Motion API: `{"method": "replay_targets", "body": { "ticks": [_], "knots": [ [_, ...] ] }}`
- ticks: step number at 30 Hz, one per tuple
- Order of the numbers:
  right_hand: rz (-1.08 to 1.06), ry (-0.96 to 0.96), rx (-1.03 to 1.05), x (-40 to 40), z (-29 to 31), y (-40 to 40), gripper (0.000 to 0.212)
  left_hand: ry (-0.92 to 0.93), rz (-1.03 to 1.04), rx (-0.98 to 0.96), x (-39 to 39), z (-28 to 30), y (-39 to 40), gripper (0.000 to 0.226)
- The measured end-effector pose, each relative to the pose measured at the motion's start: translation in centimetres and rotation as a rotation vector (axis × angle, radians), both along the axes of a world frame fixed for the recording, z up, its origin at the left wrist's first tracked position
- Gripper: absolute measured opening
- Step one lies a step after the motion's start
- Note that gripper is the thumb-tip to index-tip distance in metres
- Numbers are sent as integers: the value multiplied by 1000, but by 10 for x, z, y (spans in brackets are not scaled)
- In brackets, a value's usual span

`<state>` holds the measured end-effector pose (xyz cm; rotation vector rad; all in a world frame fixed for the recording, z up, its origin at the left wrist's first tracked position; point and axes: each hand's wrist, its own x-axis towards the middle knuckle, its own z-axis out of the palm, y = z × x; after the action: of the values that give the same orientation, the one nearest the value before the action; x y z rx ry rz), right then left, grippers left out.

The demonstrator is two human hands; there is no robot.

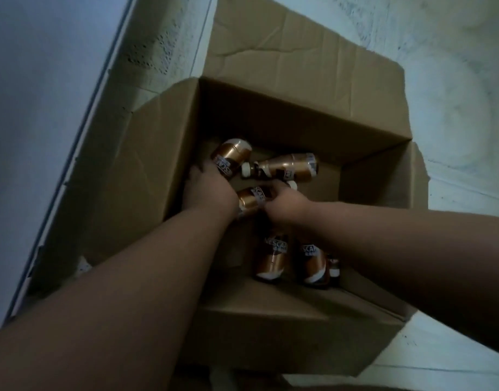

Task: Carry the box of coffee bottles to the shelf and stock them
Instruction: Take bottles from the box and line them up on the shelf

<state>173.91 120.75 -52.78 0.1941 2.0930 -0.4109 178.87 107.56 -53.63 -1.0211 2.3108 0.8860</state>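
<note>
An open cardboard box [285,114] sits on the pale floor below me, flaps spread. Several gold-and-brown coffee bottles lie loose on its bottom. My left hand [207,190] reaches in at the box's left side and its fingers curl around one bottle [231,159] lying by the left wall. My right hand [283,203] grips a second bottle [249,198] in the middle. Another bottle [288,167] lies on its side behind the hands. Two more bottles [272,258] [310,261] lie near the front wall, partly hidden under my right forearm.
A white panel with a grey edge [81,128] runs diagonally along the box's left side. Pale scuffed floor [412,52] surrounds the box on the right and at the back. The back flap [271,46] lies flat on the floor.
</note>
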Motion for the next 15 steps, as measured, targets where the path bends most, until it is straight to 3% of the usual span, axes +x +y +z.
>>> {"method": "replay_targets", "body": {
  "ticks": [2,7,10,15],
  "knots": [
    [-113,-50,-48,1,-9,-5,59,-25,-47,-46,0,-16,2,93],
    [-337,5,-164,4,-24,-15,41,-21,-185,-102,14,-40,6,108],
    [-442,26,-160,9,-26,-9,37,-5,-119,-73,13,-41,4,96],
    [-329,126,-165,17,-15,9,35,61,21,80,14,-28,8,91]
  ]
}}
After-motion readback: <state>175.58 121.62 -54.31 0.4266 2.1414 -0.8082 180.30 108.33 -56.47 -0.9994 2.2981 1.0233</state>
